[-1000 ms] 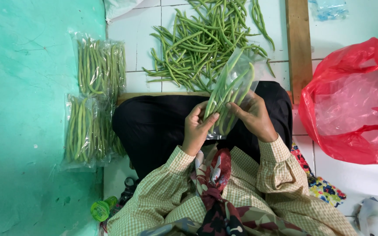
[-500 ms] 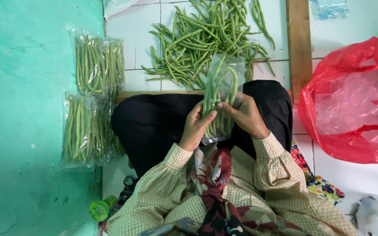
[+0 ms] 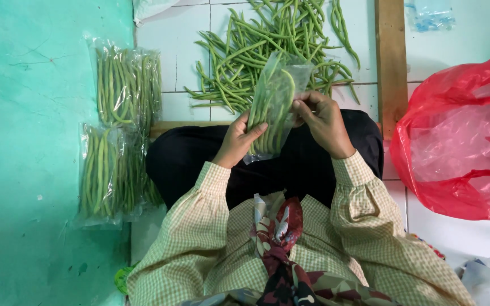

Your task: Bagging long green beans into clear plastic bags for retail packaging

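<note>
Leftward, teal floor (image 3: 35, 170); ahead, white tiles (image 3: 182, 34) strewn with a loose bean pile (image 3: 267, 42). Rightward, red bag (image 3: 460, 141) beside a wooden plank (image 3: 391, 62). Along the teal edge, two filled bean packs (image 3: 126, 85) (image 3: 109, 173), one above the other. Over the lap, clear bag of beans (image 3: 272, 105), upright, mouth up. Left hand (image 3: 236, 141) curled round its lower side; right hand (image 3: 321, 122) pinching its upper right edge.

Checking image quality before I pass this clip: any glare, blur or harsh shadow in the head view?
Head view: even, soft light, no hard shadows; sharp on both hands; mild glare on the clear bag of beans and the red plastic bag.
</note>
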